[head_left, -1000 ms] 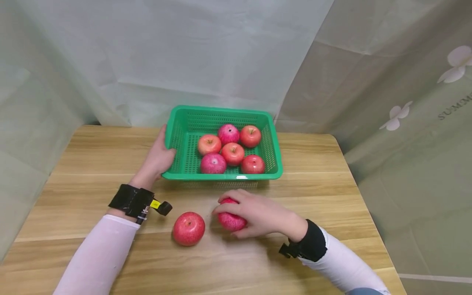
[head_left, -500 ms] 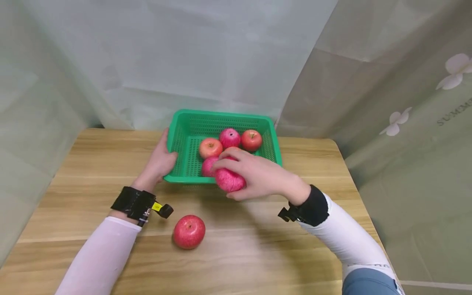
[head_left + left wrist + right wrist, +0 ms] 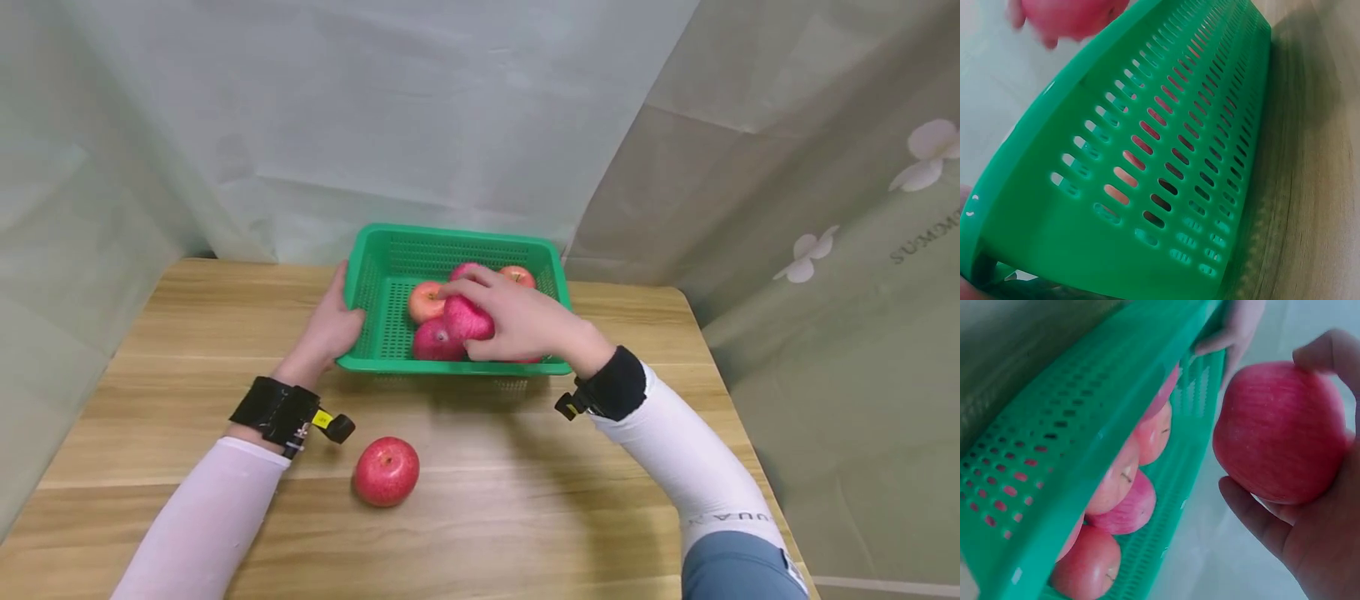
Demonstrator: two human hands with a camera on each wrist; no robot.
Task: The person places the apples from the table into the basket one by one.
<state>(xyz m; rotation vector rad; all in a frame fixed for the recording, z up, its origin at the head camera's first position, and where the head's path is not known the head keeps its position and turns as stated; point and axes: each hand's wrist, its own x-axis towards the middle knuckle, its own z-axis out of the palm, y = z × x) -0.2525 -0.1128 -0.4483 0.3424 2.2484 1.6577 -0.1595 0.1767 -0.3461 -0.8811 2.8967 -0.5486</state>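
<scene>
A red apple point(image 3: 468, 318) is held in my right hand point(image 3: 525, 321), over the apples in the green basket point(image 3: 450, 367). In the right wrist view the same apple point(image 3: 1282, 434) sits between thumb and fingers, above the level of the basket rim. My left hand point(image 3: 333, 325) grips the basket's left side, its thumb over the rim. Inside lie several apples, among them a darker red apple point(image 3: 437, 340) at the front and a paler apple point(image 3: 426, 302) behind it; my right hand partly hides others.
One more red apple point(image 3: 387, 472) rests on the wooden table point(image 3: 495, 533) in front of the basket. Pale sheeting point(image 3: 420, 108) hangs right behind the table's back edge, and a flower-printed curtain point(image 3: 840, 350) runs along the right side.
My right hand has lifted an apple from the table beside the other loose one and carried it forward over the basket. My left hand keeps its grip on the basket.
</scene>
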